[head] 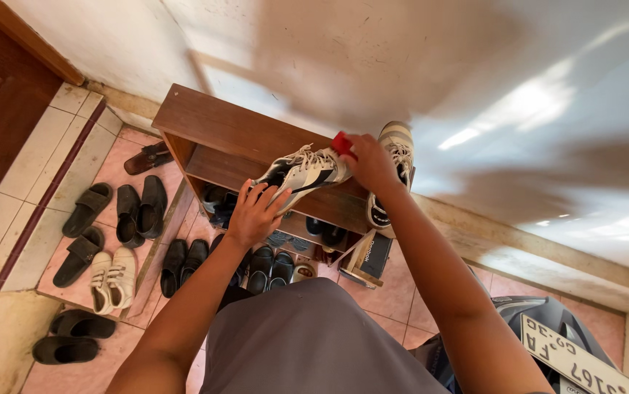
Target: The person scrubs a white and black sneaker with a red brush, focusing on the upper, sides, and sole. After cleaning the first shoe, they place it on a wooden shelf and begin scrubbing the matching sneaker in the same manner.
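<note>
Tiled entryway with a wooden shoe rack (205,120) against a white wall; on its top, the left hand (254,211) steadies a white-and-black sneaker (301,172), fingers spread under its sole, while the right hand (370,162) pinches a small red object (342,143) at its heel; a second sneaker (396,149) leans alongside; sandals (88,211) lie below.

Light: you get bright daylight, with glare streaks on the white wall (533,102).
Shadows: broad and soft-edged across that wall.
Focus: the shoe rack (219,131) is sharp.
Distortion: wide-angle bending at the edges.
</note>
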